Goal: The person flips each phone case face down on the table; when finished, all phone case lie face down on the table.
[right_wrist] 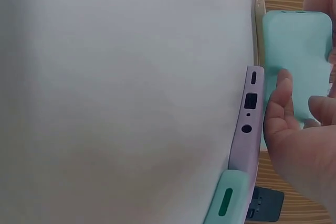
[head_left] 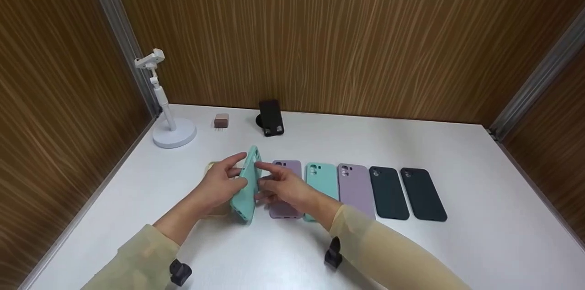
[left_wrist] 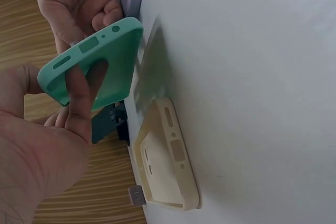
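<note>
A mint green phone case (head_left: 246, 203) stands tilted on edge above the white table, its hollow inside facing left. My left hand (head_left: 219, 185) holds it, thumb and fingers gripping its side; in the left wrist view, fingers reach into the hollow. My right hand (head_left: 292, 189) touches the back of the case with extended fingertips, the index finger near the camera cut-out. Beneath the left hand lies a cream phone case (left_wrist: 184, 182), hollow side up, mostly hidden in the head view. A purple phone case (head_left: 285, 210) lies under the right hand, partly covered.
To the right, a row continues with another mint case (head_left: 324, 182), a second purple case (head_left: 358, 189) and two dark cases (head_left: 388, 194). Behind stand a white phone stand (head_left: 174, 132), a small brownish block (head_left: 221, 120) and a black phone-shaped object (head_left: 271, 116).
</note>
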Motion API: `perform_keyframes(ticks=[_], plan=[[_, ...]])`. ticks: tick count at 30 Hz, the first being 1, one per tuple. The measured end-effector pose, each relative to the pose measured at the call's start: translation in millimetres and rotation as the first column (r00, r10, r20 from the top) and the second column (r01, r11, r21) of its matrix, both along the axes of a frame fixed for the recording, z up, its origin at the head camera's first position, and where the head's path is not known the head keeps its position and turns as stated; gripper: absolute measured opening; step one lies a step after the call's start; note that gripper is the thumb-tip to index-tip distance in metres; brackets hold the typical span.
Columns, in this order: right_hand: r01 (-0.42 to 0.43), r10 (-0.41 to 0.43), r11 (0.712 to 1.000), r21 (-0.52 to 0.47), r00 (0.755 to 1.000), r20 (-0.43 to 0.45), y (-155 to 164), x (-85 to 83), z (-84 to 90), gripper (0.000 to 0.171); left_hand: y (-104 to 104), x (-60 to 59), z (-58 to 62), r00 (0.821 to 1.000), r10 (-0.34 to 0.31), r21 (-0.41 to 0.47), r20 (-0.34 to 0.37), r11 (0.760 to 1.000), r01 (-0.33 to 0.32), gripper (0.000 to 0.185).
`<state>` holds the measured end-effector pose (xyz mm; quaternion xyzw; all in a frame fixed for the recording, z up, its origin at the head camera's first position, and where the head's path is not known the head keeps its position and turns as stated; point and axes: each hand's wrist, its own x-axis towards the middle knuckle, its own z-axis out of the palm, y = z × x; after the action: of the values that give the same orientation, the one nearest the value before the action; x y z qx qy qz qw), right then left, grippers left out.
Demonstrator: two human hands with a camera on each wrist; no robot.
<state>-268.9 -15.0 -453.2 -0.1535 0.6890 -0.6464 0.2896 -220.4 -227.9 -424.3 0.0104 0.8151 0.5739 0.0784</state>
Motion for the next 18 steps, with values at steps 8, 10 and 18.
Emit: perform_keyframes(ticks=[8, 10, 18], plan=[[0.036, -0.033, 0.998, 0.043, 0.997, -0.075, 2.2, -1.6, -0.3, 0.064, -1.0, -0.7, 6.8, 0.999, 0.041, 0.104, -0.023, 0.994, -0.038, 0.070], [0.046, -0.043, 0.998, 0.042, 0.997, -0.068, 3.3, -2.0, 0.5, 0.066, -0.8, -1.2, 7.9, 0.998, 0.062, 0.132, -0.020, 0.989, -0.059, 0.069], [0.089, -0.088, 0.996, 0.029, 0.995, -0.049, 6.6, -3.2, 6.8, 0.067, -0.3, -1.7, 6.8, 0.997, 0.065, 0.232, -0.029, 0.971, -0.057, 0.071]])
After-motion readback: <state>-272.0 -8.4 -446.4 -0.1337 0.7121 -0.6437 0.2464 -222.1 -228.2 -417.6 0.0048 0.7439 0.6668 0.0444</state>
